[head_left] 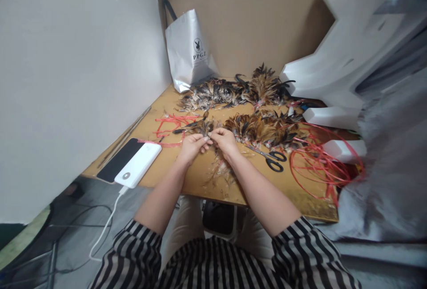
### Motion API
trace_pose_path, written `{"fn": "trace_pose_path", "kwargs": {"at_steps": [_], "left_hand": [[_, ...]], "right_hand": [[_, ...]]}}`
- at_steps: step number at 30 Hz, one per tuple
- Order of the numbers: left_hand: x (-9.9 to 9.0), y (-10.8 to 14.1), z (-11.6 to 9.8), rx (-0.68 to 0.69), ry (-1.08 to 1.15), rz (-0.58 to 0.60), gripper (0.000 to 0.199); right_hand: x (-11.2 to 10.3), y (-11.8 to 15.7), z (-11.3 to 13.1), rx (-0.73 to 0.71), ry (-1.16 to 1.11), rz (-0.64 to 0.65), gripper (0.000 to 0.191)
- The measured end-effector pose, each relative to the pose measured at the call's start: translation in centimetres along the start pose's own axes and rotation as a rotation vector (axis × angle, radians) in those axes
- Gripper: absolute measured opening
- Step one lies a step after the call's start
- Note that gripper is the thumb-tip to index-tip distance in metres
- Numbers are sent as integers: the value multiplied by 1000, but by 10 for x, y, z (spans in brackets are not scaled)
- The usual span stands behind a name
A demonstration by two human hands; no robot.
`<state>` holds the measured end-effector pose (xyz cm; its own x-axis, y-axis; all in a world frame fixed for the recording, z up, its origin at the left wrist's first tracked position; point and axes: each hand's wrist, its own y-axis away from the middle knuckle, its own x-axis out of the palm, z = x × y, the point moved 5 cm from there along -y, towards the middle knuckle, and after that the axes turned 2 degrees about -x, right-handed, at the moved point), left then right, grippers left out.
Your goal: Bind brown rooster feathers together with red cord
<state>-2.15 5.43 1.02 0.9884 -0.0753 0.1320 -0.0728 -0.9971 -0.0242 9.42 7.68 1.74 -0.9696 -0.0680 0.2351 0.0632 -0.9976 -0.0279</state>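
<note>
my left hand (193,147) and right hand (225,141) have fingers (200,140) pinched together, seemingly on the feather tuft (203,125) just beyond them, and if this pinch loosens, the tuft could fall apart among the loose feathers (220,175) on the surface (196,183), nearer me than the fingers.

- The single view looks from the head of the person (216,264), above the near edge of the bench (196,184).
- It faces forward and down, across the bench to the brown panel (250,26) behind its far edge.
- The left hand (196,147) and right hand (225,141) appear close, around mid-frame; below the near edge, the lap (187,220) shows.
</note>
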Motion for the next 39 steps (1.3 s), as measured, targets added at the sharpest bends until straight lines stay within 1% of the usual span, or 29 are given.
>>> {"fn": "trace_pose_path", "kwargs": {"at_steps": [3, 5, 10, 14, 17, 20, 23, 29, 32, 34, 36, 39], "left_hand": [[0, -1, 1, 8, -63, -14, 21], [0, -1, 1, -6, -49, -12, 22], [0, 2, 2, -96, 118, 60, 23], [0, 3, 3, -130, 246, 125, 20], [0, 4, 4, -150, 281, 154, 20], [1, 5, 3, -146, 267, 165, 20], [1, 5, 2, -125, 207, 144, 22], [1, 3, -1, -54, 42, 73, 25], [1, 2, -1, -29, -13, 48, 24], [0, 2, 0, -33, -27, 34, 25], [-1, 2, 0, -54, -7, 26, 25], [-1, 3, 0, -87, 64, 35, 25]], "right_hand": [[0, 0, -1, -9, 32, -18, 17], [1, 0, -2, 8, 16, 5, 19], [3, 0, -5, 102, -111, 110, 26], [5, 1, -6, 164, -174, 190, 28], [7, 2, -7, 182, -195, 254, 29], [8, 2, -7, 162, -191, 282, 28], [6, 1, -5, 114, -155, 243, 25], [0, 0, 2, -28, -32, 49, 18], [1, 1, 5, -77, 18, 21, 17], [2, 2, 5, -73, 17, 39, 20], [1, 1, 3, -37, -1, 57, 25], [-4, -3, -1, 14, -25, 34, 33]]}}
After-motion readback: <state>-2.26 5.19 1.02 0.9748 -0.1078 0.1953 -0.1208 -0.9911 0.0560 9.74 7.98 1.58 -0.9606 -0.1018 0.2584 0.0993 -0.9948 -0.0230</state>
